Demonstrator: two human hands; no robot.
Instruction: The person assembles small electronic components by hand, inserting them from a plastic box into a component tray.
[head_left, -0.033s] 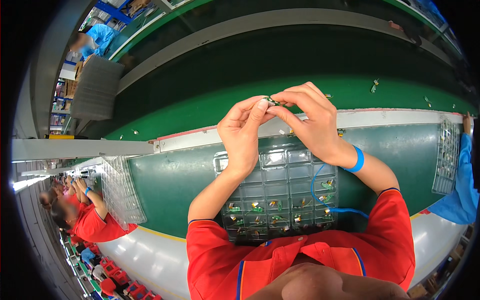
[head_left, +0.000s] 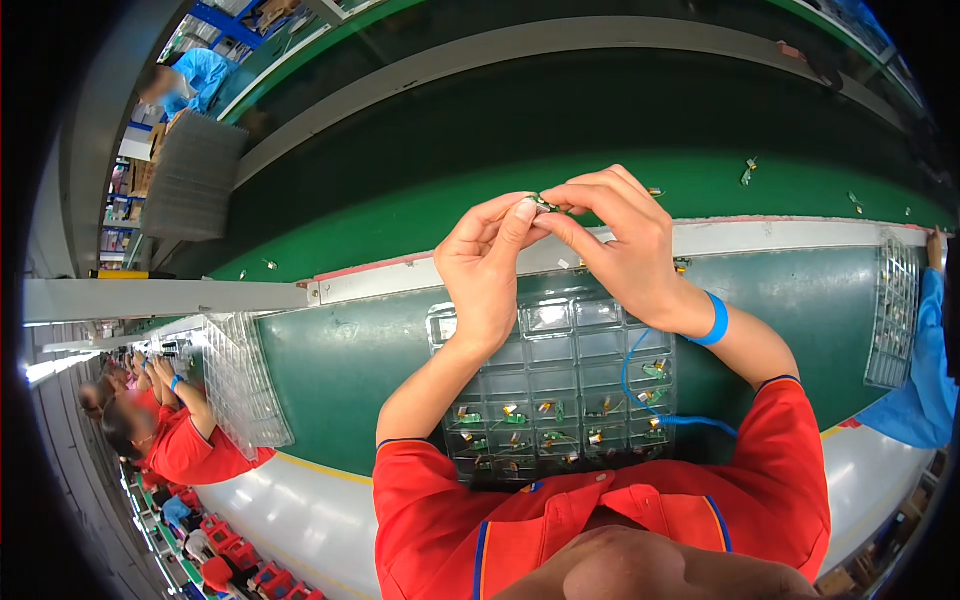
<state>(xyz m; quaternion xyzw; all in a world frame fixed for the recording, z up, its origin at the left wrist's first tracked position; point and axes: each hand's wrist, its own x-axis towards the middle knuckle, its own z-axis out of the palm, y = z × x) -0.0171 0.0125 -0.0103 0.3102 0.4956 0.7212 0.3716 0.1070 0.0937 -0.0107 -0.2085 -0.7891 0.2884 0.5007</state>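
Observation:
Between my fingertips is a small green circuit board [head_left: 543, 205], partly covered by them. My left hand [head_left: 487, 255] pinches it from the left, with the thumb on top. From the other side my right hand [head_left: 622, 235] grips it between thumb and forefinger. Both hands are raised over the white rail along the far side of the bench. Beneath my forearms lies a clear plastic tray [head_left: 500, 385] with many compartments. Its nearer compartments hold several small green boards [head_left: 515, 415] with yellowish and white parts; many farther ones hold nothing.
A blue wrist strap [head_left: 716, 320] with a coiled cord [head_left: 690, 421] circles my right wrist. Beyond the rail, loose boards [head_left: 748, 172] lie on a green belt [head_left: 400, 215]. Clear trays [head_left: 240, 380] stand at left, another [head_left: 890, 315] at right. Co-workers sit on both sides.

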